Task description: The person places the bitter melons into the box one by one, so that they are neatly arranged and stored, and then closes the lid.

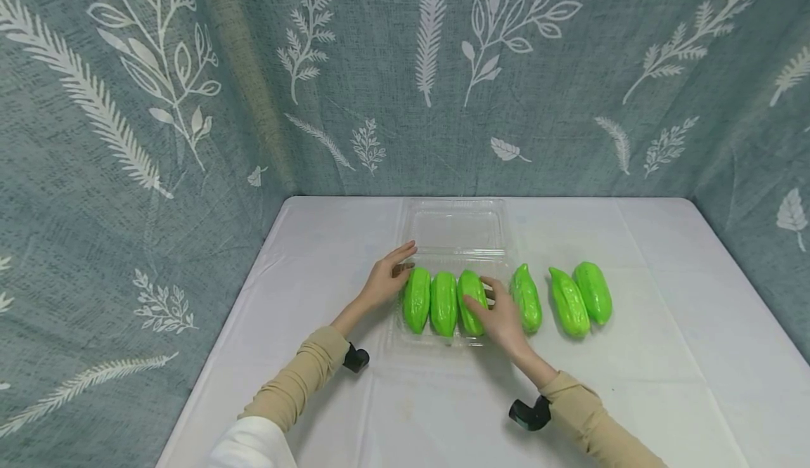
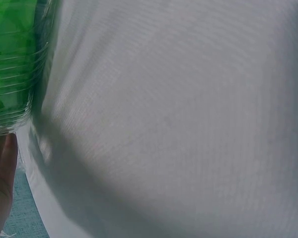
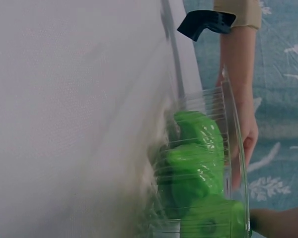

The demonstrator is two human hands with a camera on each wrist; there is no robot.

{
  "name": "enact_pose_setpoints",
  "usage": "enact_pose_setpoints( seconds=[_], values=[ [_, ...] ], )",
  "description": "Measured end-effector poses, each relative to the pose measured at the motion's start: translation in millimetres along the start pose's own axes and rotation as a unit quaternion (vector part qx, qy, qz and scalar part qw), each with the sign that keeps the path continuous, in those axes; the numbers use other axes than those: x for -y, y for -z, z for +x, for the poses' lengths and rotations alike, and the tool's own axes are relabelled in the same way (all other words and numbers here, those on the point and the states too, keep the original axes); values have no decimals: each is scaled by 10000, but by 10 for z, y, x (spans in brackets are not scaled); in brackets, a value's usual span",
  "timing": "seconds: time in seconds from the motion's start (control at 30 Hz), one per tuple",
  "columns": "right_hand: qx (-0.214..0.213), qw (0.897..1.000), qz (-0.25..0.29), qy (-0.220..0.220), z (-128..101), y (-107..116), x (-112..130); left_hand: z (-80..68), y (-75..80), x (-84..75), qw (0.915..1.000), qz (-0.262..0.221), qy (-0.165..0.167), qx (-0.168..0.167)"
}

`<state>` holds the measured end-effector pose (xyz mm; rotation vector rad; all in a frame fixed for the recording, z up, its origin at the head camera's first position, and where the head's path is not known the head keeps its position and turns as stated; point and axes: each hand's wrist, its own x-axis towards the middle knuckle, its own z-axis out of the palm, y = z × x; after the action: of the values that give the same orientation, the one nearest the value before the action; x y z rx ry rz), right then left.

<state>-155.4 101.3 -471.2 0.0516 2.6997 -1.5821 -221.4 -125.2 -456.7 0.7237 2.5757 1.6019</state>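
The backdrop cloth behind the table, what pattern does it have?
The backdrop cloth is grey-blue with white leaf and fern sprigs, clearest in the head view.

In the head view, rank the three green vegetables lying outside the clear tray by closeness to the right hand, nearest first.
From the right hand:
1. The vegetable just right of the tray, beside the hand and all but touching it.
2. The middle loose vegetable, farther right on the table.
3. The far-right vegetable, alongside the middle one on its outer side, farthest.
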Motion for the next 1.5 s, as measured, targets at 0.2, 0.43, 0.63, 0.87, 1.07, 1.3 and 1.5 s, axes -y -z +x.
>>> enact_pose_setpoints(
  seconds=[0.2, 0.43, 0.63, 0.87, 1.07, 1.3, 1.5],
  values=[
    [72, 9999, -97, -116, 28, -19, -16, 7, -8, 12, 10000, -3, 0, -20],
    [121, 9992, -355, -154, 44, -34, -6, 8, -11, 14, 10000, -27, 47, -12],
    [152, 9991, -384, -59, 36, -48, 16, 8, -13, 9, 10000, -4, 76, -17],
    [293, 9983, -489, -125, 31, -42, 18, 8, -16, 2, 10000, -31, 88, -19],
    [537, 9960, -650, -278, 28, -4, 28, 8, -14, -2, 10000, -24, 51, -26],
    [694, 9940, -786, -300, 30, 33, 17, 8, -9, -15, 10000, -88, 31, -12],
    [770, 9938, -738, -305, 21, 64, 30, 10, -4, -21, 9999, -90, 71, 6]
  ],
)
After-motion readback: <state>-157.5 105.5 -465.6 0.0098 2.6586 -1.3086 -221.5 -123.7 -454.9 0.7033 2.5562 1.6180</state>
